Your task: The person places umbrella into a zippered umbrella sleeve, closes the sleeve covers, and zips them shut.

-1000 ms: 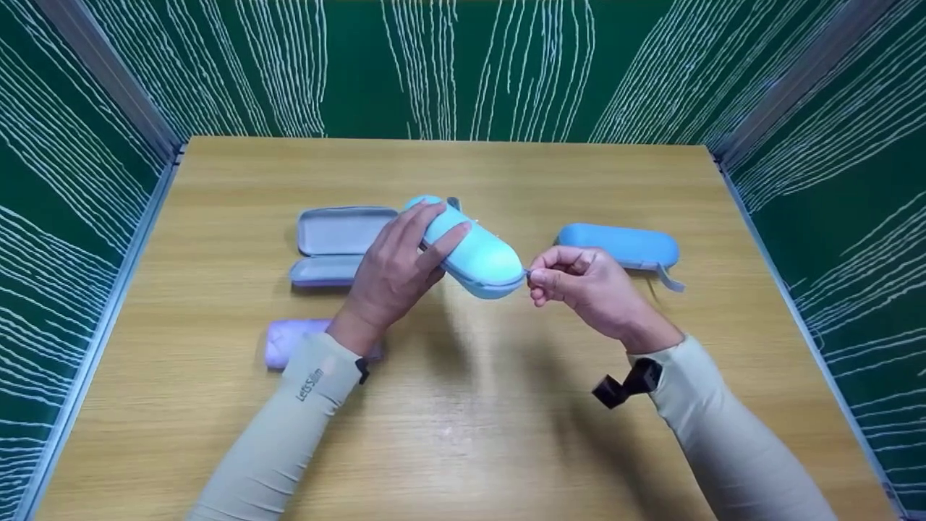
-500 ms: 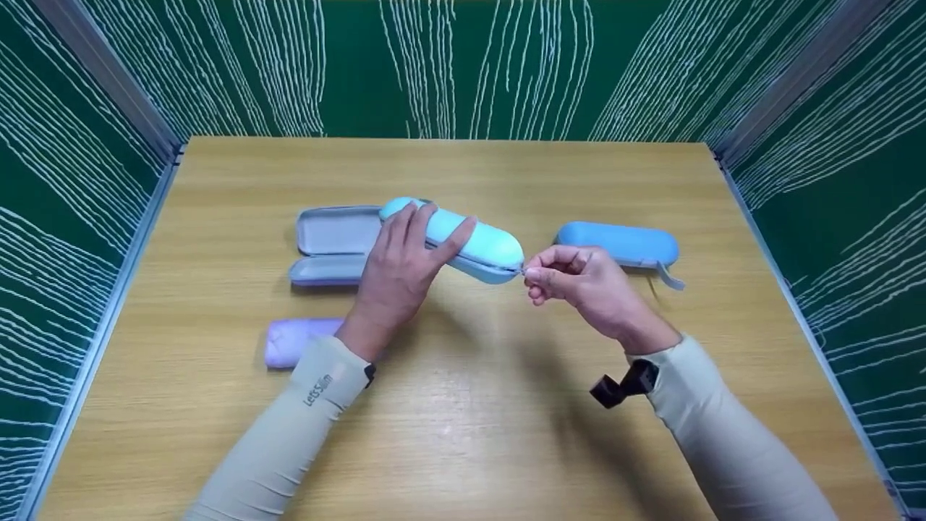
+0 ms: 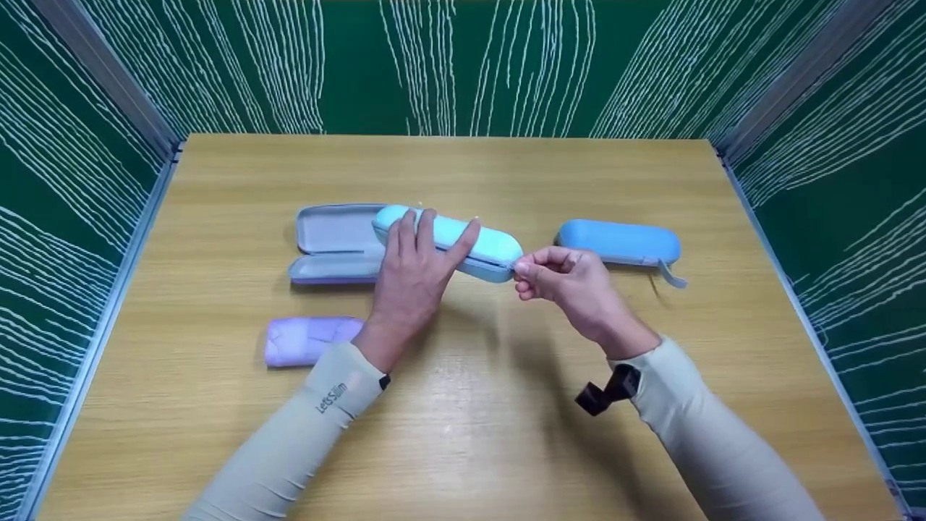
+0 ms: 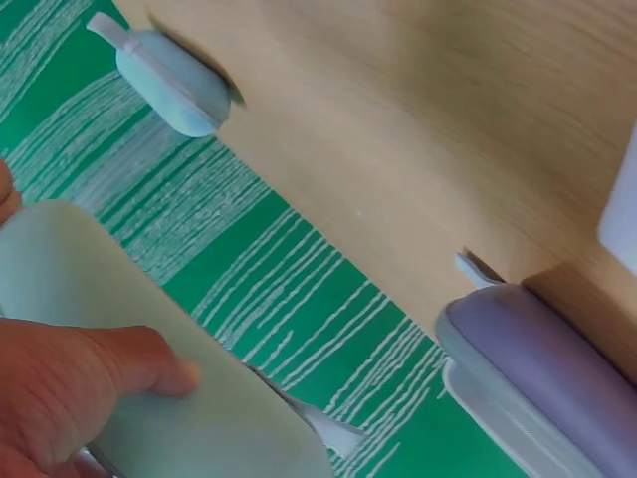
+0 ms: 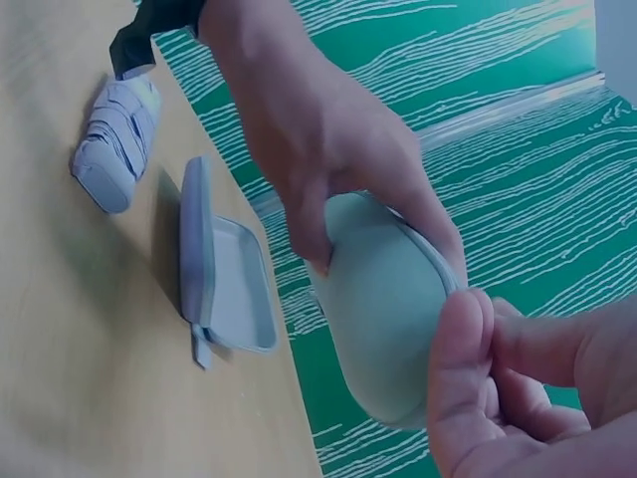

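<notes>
A mint zippered hard case (image 3: 486, 242) is held above the table in the head view, its right end tilted slightly down. My left hand (image 3: 412, 282) grips it from the near side, with the thumb lying across the shell in the left wrist view (image 4: 90, 383). At the case's right end my right hand (image 3: 568, 286) pinches the zipper end between thumb and forefinger. The zipper pull itself is hidden by those fingertips. In the right wrist view the mint case (image 5: 383, 299) hangs between both hands, and a seam runs along its edge.
An open case (image 3: 336, 230) with a grey lining and purple outside lies behind my left hand. A wrapped lilac bundle (image 3: 307, 340) lies nearer, at left. A blue case (image 3: 618, 242) with a strap sits at right. Green walls (image 3: 506, 65) enclose the wooden table (image 3: 463, 449).
The mint case has turned flatter and shifted left and down slightly with my left hand. My right hand has moved a little left, still pinching at its end.
</notes>
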The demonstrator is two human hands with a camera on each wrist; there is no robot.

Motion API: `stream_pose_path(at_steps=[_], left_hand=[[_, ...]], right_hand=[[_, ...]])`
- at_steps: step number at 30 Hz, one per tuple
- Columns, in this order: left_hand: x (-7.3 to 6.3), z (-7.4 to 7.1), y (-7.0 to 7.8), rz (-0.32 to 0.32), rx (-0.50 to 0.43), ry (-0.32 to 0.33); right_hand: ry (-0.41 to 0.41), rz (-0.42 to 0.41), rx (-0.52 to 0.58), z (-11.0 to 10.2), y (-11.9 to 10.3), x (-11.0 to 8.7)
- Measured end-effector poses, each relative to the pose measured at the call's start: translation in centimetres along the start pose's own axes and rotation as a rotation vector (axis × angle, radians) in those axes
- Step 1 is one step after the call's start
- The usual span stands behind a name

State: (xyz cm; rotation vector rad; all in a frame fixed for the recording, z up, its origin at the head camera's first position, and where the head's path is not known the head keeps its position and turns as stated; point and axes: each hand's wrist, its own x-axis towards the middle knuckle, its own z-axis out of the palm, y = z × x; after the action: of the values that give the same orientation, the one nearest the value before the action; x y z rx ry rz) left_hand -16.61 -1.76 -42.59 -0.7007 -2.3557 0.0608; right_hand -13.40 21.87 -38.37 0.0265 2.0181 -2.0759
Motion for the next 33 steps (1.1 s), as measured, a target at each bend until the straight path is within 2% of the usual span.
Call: stream_pose_path(at_steps=[3,6,11,15,22,29,33], left_hand=[[0.0,0.0,0.0,0.016,0.011,-0.017],[-0.1,0.1,-0.6,0.019,-0.032,-0.008],[0.0,-0.1,-1.7,0.019,-0.167,0.053],[0.0,-0.3,-2.2,0.056,-0.208,0.099],[-0.2,-0.9,-2.0,0.097,-0.182,0.135],[0.3,-1.5,-1.5,0.080,-0.157,0.115],[0.5,-1.9,-0.9,0.079,-0.139,0.112]], right_hand=[[0.005,0.023,-0.017,0.0,0.2,0.0],[-0.005,0.028,-0.033,-0.3,0.3,0.1],[-0.014,0.035,-0.010,-1.4,0.3,0.5],[-0.014,0.048,0.023,-2.3,0.2,0.8],[0.017,0.033,0.080,-3.2,0.2,1.2],[0.042,0.015,0.087,-3.4,0.3,1.3],[0.038,-0.016,0.043,-3.1,0.1,1.3]])
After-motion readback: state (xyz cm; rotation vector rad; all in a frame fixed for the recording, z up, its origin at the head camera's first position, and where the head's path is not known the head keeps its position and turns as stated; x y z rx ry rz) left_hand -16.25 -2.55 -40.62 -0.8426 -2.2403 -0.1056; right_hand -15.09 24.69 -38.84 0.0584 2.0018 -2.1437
